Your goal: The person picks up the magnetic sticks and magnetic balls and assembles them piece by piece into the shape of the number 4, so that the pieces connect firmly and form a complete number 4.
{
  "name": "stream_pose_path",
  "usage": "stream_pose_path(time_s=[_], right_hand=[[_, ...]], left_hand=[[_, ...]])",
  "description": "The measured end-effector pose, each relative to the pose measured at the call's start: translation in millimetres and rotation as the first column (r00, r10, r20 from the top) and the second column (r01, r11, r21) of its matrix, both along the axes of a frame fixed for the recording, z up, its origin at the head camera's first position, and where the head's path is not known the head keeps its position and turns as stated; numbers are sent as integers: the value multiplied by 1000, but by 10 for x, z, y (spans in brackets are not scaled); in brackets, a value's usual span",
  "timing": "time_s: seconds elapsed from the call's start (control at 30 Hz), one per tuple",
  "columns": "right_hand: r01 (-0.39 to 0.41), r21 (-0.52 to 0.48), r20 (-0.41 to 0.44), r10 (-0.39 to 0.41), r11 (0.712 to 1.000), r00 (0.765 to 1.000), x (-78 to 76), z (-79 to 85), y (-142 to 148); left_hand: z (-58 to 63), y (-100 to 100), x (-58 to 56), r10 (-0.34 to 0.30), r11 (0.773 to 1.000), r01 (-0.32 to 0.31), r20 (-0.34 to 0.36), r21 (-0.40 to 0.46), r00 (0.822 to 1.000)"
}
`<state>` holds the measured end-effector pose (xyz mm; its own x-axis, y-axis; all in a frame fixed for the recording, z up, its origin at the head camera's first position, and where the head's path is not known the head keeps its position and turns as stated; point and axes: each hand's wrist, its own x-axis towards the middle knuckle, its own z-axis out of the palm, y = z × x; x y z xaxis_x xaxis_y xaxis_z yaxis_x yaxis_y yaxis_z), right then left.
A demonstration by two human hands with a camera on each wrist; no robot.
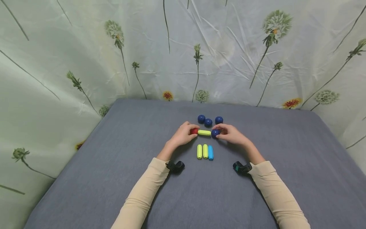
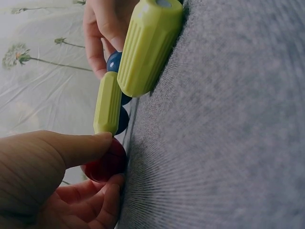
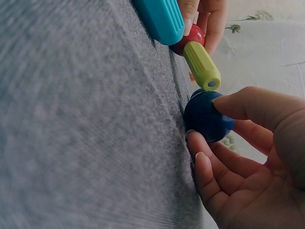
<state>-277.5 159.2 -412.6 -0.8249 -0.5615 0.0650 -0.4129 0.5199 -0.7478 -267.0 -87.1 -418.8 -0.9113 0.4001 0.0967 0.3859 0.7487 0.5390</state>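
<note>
My left hand pinches a red ball between thumb and fingers. One end of a yellow-green ribbed rod meets that ball. At the rod's other end, my right hand holds a dark blue ball with thumb and fingertips. In the right wrist view a small round insert shows in the rod's near end, close to the blue ball; whether they touch I cannot tell. Nearer to me lie two more yellow-green rods and a light blue rod, side by side.
Three dark blue balls sit just beyond the hands. Grey cloth covers the table, and a curtain with a dandelion print hangs behind it. Each wrist wears a black band with a camera.
</note>
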Motion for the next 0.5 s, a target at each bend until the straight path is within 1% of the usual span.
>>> stream_pose_path(time_s=[0.2, 0.5], right_hand=[[7, 1, 17, -7, 1000, 1000, 12, -28, -7], [0, -5, 26, 0, 1000, 1000, 23, 6, -41]], left_hand=[[-8, -2, 6, 3, 1000, -3, 0, 3, 1000], [6, -10, -4, 16, 1000, -16, -15, 6, 1000]])
